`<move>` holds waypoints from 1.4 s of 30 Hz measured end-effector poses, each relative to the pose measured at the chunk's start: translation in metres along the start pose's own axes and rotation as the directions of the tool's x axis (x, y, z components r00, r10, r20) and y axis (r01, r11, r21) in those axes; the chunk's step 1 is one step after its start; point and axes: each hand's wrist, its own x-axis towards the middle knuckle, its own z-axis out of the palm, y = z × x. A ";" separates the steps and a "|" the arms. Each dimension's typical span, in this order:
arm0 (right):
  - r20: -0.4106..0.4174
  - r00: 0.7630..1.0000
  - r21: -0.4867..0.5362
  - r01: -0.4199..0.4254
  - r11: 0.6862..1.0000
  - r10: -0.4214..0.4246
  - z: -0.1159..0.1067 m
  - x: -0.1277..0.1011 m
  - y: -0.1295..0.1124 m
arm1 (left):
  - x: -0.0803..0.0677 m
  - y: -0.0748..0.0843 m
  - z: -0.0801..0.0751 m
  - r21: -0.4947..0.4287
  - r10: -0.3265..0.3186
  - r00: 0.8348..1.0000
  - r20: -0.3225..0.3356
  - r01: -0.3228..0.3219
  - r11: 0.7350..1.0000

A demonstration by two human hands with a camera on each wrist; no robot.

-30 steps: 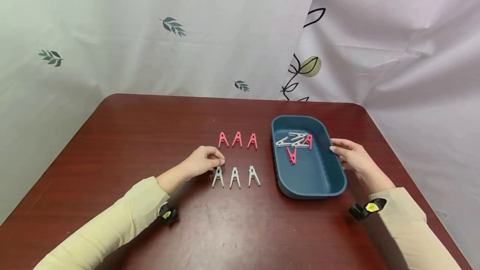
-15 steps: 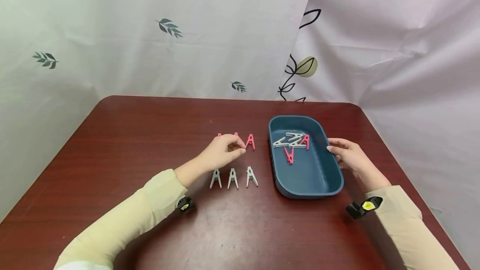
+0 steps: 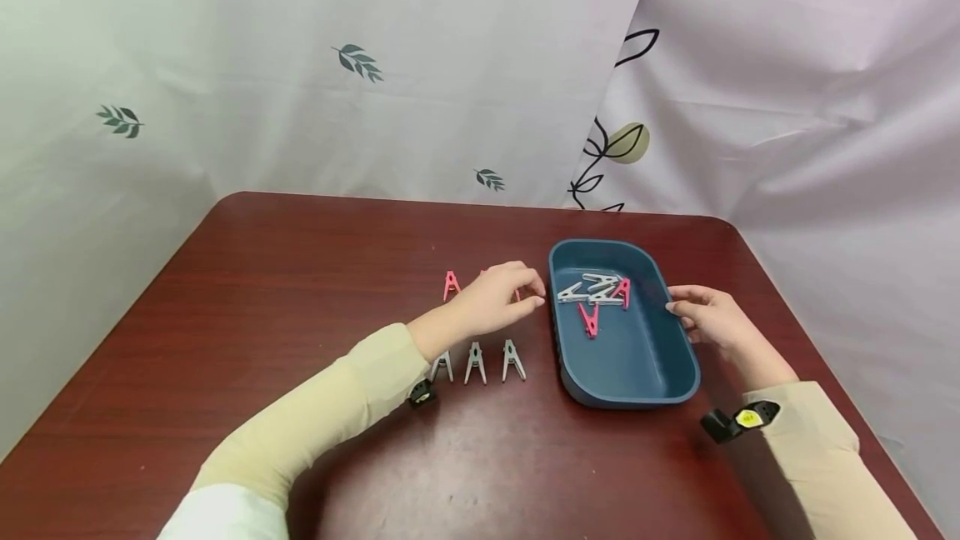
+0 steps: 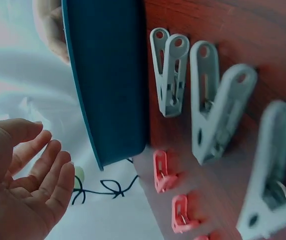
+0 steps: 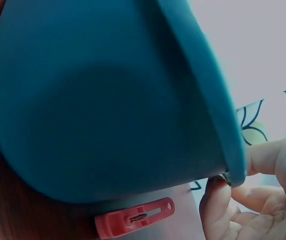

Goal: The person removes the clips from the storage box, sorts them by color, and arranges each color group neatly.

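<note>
My left hand hovers just left of the blue bin, its fingers loosely bent with nothing between them. In the left wrist view the same hand has a bare palm and relaxed fingers. At the bin's right rim, my right hand pinches the edge between thumb and fingers. Three grey clothespins lie in a row on the table. Behind them is a row of red clothespins, partly hidden by my left hand. Inside the bin lie three grey clothespins and two red clothespins.
The dark red-brown table extends widely to the left and in front. A white curtain with leaf prints hangs behind its far edge. Black wrist cameras sit on both sleeves.
My left hand has moved right, from the grey row across the red row toward the bin. The right hand stays on the rim. The clothespins in view keep their places; the head view shifted slightly.
</note>
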 end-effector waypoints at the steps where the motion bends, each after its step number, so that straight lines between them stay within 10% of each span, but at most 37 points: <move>1: 0.002 1.000 0.000 -0.002 1.000 0.002 -0.001 0.000 0.000 | 0.003 0.002 0.002 0.012 0.007 1.000 0.014 -0.007 1.000; 16: 0.081 0.997 0.093 0.000 0.996 -0.007 -0.008 0.002 0.012 | 0.035 0.024 0.039 0.172 0.091 0.972 0.215 -0.130 0.977; 26: 0.134 0.990 0.212 0.010 0.977 -0.039 -0.013 0.000 0.015 | 0.053 0.034 0.056 0.268 0.113 0.925 0.362 -0.219 0.938; 42: 0.098 0.995 0.162 0.009 0.987 -0.025 -0.011 0.000 0.012 | 0.079 0.036 0.077 0.467 -0.002 0.895 0.446 -0.231 0.853</move>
